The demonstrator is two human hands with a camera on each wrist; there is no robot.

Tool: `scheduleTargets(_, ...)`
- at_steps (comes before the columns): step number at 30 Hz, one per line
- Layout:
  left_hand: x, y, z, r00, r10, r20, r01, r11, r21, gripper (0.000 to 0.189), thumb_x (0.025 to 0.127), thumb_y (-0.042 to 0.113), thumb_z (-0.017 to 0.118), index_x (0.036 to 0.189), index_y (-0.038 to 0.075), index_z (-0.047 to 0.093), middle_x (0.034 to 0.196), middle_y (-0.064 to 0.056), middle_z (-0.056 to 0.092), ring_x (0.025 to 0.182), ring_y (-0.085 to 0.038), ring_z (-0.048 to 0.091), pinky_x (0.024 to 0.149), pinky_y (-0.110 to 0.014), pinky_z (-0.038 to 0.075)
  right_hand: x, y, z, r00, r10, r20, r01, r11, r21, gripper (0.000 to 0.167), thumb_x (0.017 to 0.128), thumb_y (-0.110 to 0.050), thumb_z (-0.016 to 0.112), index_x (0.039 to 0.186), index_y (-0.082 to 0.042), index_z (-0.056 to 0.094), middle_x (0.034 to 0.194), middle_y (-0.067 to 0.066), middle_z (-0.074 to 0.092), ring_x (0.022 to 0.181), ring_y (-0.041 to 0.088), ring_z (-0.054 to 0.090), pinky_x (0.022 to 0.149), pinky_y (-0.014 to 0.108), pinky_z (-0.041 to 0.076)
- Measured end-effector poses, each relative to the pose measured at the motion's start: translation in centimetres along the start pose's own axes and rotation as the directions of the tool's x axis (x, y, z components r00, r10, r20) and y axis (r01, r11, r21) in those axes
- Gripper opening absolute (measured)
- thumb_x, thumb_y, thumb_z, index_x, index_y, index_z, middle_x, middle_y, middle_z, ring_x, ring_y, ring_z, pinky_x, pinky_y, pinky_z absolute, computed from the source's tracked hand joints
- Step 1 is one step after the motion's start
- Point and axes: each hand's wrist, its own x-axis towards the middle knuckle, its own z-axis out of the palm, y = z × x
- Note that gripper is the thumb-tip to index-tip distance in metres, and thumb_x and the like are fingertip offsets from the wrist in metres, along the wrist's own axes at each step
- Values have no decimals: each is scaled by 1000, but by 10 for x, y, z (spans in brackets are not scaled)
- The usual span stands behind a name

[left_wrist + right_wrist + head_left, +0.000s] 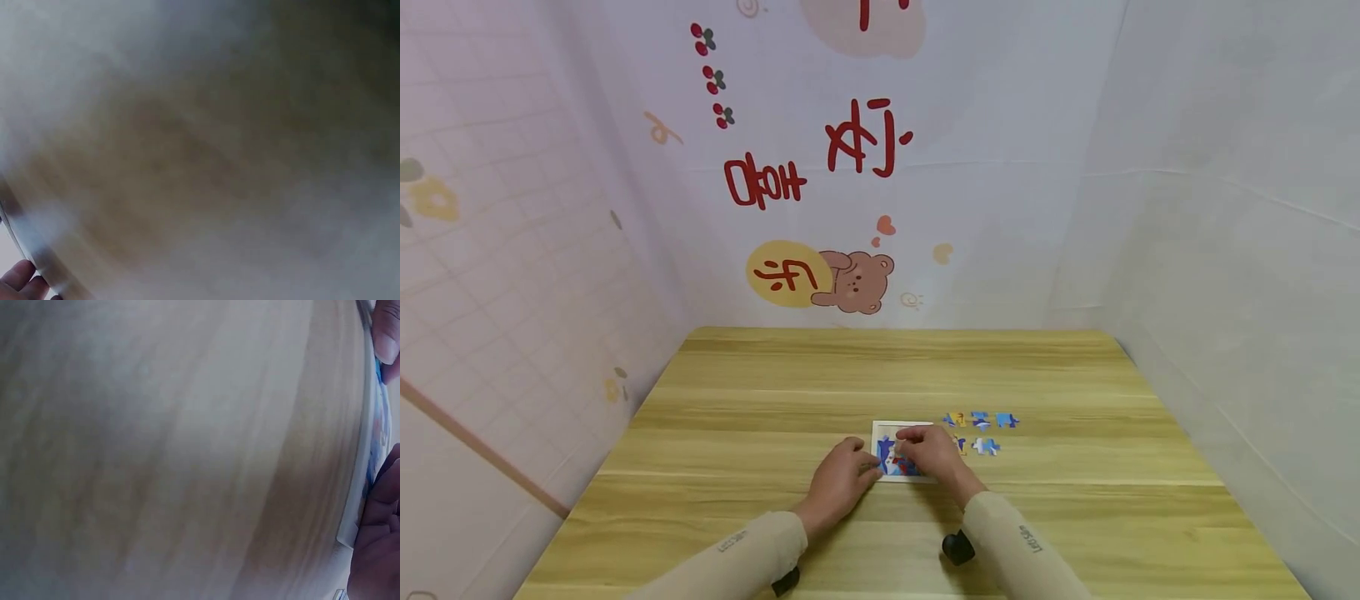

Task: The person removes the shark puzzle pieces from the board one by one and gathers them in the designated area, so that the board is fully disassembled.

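A white-framed jigsaw puzzle lies on the table, its lower left filled with blue, white and red pieces. My left hand rests at the frame's left edge, fingers extended and fingertips on the rim. Over the middle of the puzzle is my right hand, its thumb and fingertips pointing down at the pieces and covering the right part. I cannot tell whether a piece is between those fingertips. In the right wrist view the frame's edge runs beside the right hand.
Several loose jigsaw pieces lie on the wooden table just right of the frame, roughly in two rows. One of them is partly covered by the right hand. White printed curtains hang behind and at both sides.
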Motion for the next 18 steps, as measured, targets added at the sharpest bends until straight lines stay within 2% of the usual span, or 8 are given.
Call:
scheduleTargets(3,0,-1,1,1000,1,1,-1,1000,15,18,91,19,73,101,6,78,120,-20,62,111,-35,60,95,-49,48,1,2,2,1000,-24,4,25,999,-47,22,88,-12,72,108,-2,75,104,7,73,90,16,62,81,34,51)
scheduleTargets(11,0,0,1,999,34,-34,-33,999,34,17,89,19,74,100,6,79,118,-20,63,108,-35,61,92,-49,49,3,-2,0,998,-28,57,34,994,-104,23,89,-11,71,110,-3,75,108,8,72,93,17,62,86,40,51)
scheduleTargets(14,1,1,0,999,35,-31,-33,999,40,17,89,19,74,99,5,79,117,-20,63,107,-35,61,92,-49,49,3,-3,-2,996,-24,81,32,995,-96,24,90,-10,70,112,-3,74,106,7,72,88,15,60,82,36,51)
scheduleTargets(18,1,1,-1,1000,19,-3,-19,999,41,18,90,18,73,101,4,78,118,-21,62,109,-36,61,93,-50,49,4,-1,-2,995,-15,97,20,999,-48,25,89,-8,70,114,-3,72,93,4,69,76,13,56,71,30,49)
